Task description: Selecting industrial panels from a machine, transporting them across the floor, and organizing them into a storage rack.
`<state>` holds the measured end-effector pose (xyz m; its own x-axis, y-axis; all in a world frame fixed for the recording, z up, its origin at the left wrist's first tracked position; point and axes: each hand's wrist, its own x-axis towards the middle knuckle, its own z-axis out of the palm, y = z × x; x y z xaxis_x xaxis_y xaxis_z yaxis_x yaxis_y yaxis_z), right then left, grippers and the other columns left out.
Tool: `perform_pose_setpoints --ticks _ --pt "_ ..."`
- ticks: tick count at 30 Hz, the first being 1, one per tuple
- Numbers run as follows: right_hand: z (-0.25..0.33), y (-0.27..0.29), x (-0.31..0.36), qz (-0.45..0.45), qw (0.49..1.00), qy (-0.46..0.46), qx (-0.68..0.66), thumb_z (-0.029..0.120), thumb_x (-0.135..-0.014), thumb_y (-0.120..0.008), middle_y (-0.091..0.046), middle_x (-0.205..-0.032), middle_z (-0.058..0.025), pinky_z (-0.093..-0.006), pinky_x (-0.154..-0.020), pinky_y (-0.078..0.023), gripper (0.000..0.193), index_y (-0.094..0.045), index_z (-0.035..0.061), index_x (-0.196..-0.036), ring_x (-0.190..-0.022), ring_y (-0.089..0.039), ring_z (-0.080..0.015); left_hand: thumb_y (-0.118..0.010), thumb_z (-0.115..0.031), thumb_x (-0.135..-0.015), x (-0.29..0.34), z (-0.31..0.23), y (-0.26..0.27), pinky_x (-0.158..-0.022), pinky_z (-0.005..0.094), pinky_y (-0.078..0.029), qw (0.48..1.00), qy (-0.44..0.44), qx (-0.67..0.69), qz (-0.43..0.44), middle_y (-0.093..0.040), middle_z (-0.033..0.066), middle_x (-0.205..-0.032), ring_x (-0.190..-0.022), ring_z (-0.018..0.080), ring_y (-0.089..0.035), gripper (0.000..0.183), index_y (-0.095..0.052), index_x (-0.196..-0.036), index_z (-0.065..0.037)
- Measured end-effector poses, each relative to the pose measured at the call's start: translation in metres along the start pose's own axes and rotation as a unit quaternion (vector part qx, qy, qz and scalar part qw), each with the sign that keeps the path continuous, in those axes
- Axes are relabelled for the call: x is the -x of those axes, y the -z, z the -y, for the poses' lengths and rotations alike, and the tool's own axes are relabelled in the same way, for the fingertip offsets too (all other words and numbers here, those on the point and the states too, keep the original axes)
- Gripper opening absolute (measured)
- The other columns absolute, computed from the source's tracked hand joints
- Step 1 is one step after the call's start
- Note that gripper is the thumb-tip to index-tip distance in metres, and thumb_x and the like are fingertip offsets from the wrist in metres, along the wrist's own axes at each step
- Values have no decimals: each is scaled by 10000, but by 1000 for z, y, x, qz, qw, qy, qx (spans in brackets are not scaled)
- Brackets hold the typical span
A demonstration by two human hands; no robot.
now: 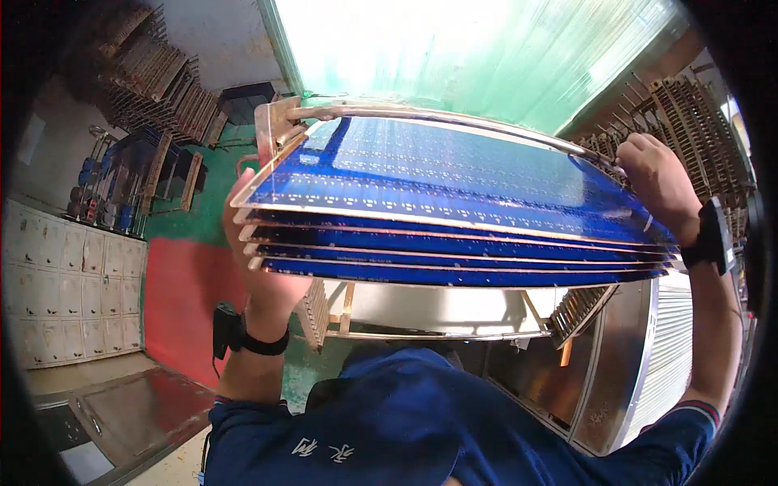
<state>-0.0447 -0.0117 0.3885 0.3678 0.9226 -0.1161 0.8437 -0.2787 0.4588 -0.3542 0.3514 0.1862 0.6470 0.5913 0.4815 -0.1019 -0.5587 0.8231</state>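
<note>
Several blue circuit board panels (454, 178) lie one above another, slightly fanned, in front of my chest. Their pale edges face me, and rows of small light marks cover the top one. Along their far side runs a metal rack rod (454, 118), joined at the left to a worn end block. My left hand (271, 279) grips the boards' left edge, its fingers largely hidden behind them. At the right end, my right hand (658, 178) is closed at the rod's end, above the boards' right edge; its exact hold is partly hidden.
Below the boards stands a frame with comb-like sides (582, 314). Stacked racks fill the back left (162, 89) and far right (689, 121). Pale lockers (69, 283) line the left wall, beside a red floor patch (186, 292). A bright translucent curtain (454, 57) hangs ahead.
</note>
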Motion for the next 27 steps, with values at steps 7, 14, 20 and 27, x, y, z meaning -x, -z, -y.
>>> perform_pose_setpoints --ticks 7,14,20,27 --pt "23 9 8 -43 791 -372 -483 80 -904 -547 -573 -789 -53 -293 -628 -456 236 -553 -7 -1123 -697 -553 -130 -744 -170 -839 4 -3 6 -1056 369 -419 988 -118 -99 21 -495 141 -1318 -1217 219 -509 712 -353 -1410 -4" --pt "6 12 22 -69 998 5 -12 180 -843 -670 -624 -960 -76 -386 -802 -521 316 -616 40 -1122 -925 -615 -244 -730 -193 -848 17 27 16 -1065 387 -394 998 2 37 -50 -506 163 -1322 -1222 247 -505 679 -381 -1393 14" --pt "-8 6 29 -96 989 90 68 301 -786 -713 -550 -817 -53 -383 -726 -500 280 -554 85 -865 -783 -575 -243 -718 -214 -857 36 46 20 -1073 402 -372 963 89 223 -125 -516 181 -1325 -1226 271 -501 655 -405 -1378 30" --pt "1 -1 43 -105 994 -16 -33 363 -889 -645 -627 -812 -112 -433 -735 -524 319 -614 49 -846 -821 -654 -310 -677 -208 -882 71 -7 -2 -1062 400 -386 985 59 79 -140 -493 180 -1355 -1236 274 -499 662 -351 -1408 28"
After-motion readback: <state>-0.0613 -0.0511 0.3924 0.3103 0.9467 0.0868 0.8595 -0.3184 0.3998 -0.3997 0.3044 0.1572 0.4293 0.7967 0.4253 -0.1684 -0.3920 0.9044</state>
